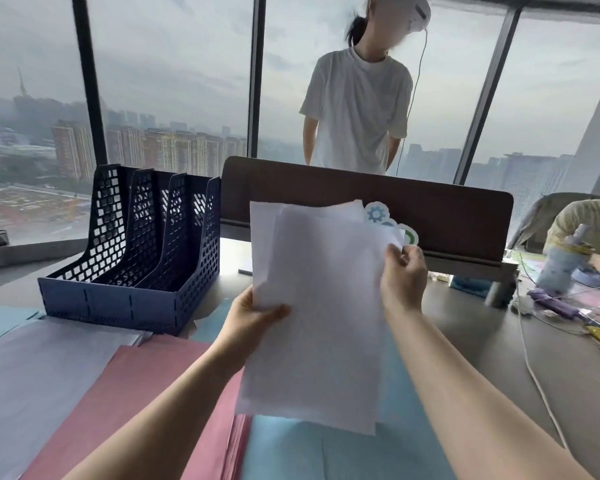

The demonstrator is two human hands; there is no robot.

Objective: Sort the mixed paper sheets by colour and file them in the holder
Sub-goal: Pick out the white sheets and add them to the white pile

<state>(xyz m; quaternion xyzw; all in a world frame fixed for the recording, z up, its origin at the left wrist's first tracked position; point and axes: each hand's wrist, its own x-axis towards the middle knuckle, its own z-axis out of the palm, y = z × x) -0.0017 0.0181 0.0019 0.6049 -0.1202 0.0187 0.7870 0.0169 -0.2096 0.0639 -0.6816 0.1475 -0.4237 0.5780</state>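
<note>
A bundle of white sheets (319, 306) is held upright above the desk in front of me. My left hand (253, 317) grips its left edge, thumb across the front. My right hand (404, 275) pinches the upper right corner. A dark blue mesh file holder (132, 251) with three slots stands to the left of the bundle; its slots look empty. Flat on the desk lie pink sheets (136, 393), light blue sheets (326, 452) and a pale lavender-white pile (39, 375).
A brown desk divider (458, 216) with stickers runs behind the papers. One person stands beyond it by the window; another sits at the right among bottles, cables (534, 372) and clutter. More light blue paper (0, 320) lies at the far left.
</note>
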